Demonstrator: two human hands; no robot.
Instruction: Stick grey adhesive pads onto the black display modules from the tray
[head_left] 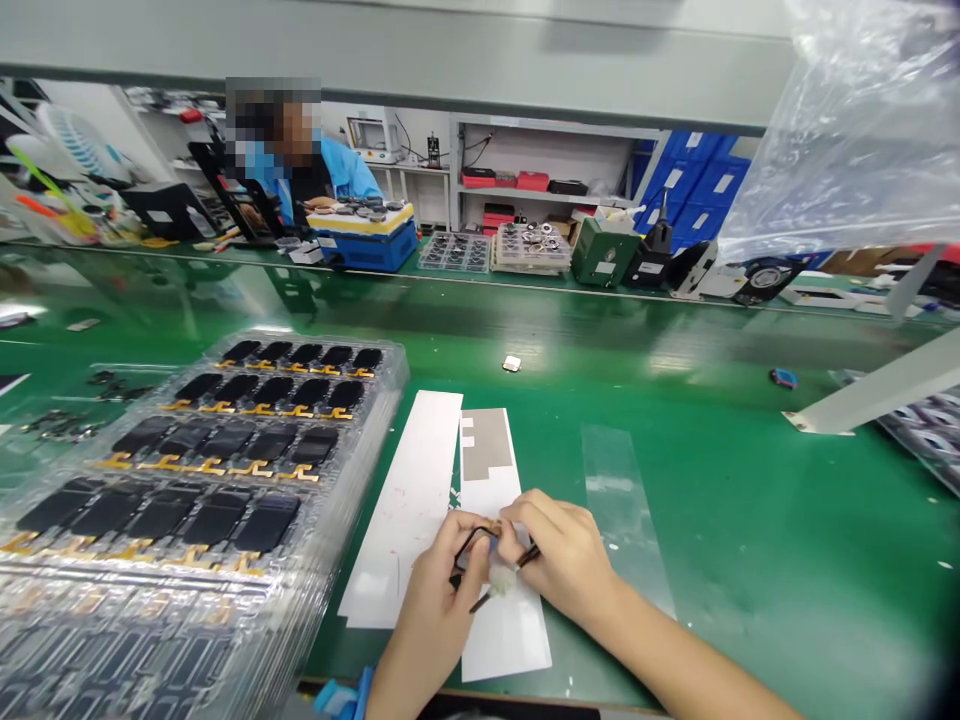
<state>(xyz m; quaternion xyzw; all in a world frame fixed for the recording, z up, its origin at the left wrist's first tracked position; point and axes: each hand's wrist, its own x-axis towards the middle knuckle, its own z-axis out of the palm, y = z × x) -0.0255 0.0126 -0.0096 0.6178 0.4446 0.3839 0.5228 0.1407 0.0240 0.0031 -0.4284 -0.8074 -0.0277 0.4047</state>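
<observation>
Two closed grips, left hand (429, 610) pinching a black flex part (466, 543), right hand (562, 552) holding tweezers (481, 600)

Passage right, trays blocking left
Glossy green bench mat (750, 570) gives passage right of the right hand (559, 555); stacked clear plastic trays (394, 375) of black screens (270, 520) block the left.

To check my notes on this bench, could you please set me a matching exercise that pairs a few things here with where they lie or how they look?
Things:
1. Stacked clear trays
2. White sheet with a grey patch
3. Clear film strip
4. The person's right hand

Places or states:
A. Right of the white sheet, on the green bench mat
B. Pinching a small dark tool
C. Farthest left, loaded with black modules
D. Partly covered, its patch at the far end

Pairs: 1-C; 2-D; 3-A; 4-B
</observation>
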